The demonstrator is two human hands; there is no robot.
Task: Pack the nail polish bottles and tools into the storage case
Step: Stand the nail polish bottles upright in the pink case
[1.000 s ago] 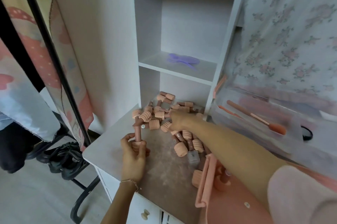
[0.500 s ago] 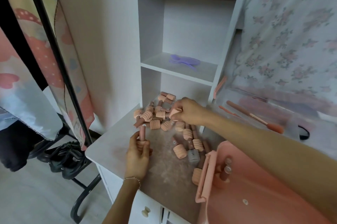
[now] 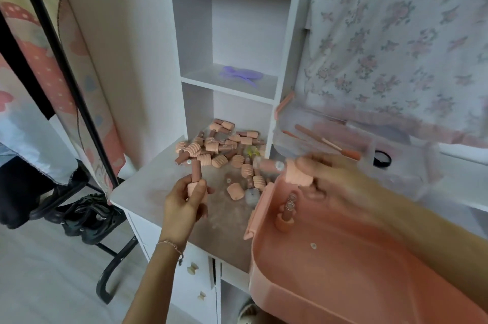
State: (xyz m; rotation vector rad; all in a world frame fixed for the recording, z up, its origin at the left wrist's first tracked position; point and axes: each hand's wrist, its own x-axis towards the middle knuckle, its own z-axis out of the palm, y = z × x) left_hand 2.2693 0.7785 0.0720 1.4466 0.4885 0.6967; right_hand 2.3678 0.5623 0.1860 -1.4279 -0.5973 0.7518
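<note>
Nail polish bottle [image 3: 286, 171] hangs over the far left corner of the pink storage case [image 3: 330, 265], pinched by its ribbed cap in the blurred right hand [image 3: 332, 178]. Best move now, I'd say: lower it upright beside the bottles [image 3: 287, 208] already standing there, caps clear of each other. The left hand [image 3: 184, 201] grips another bottle [image 3: 196, 177] by its cap, body pointing up, just near the loose heap [image 3: 224, 149] on the cabinet top [image 3: 148, 181]. Ready for a quick follow-up drop.
</note>
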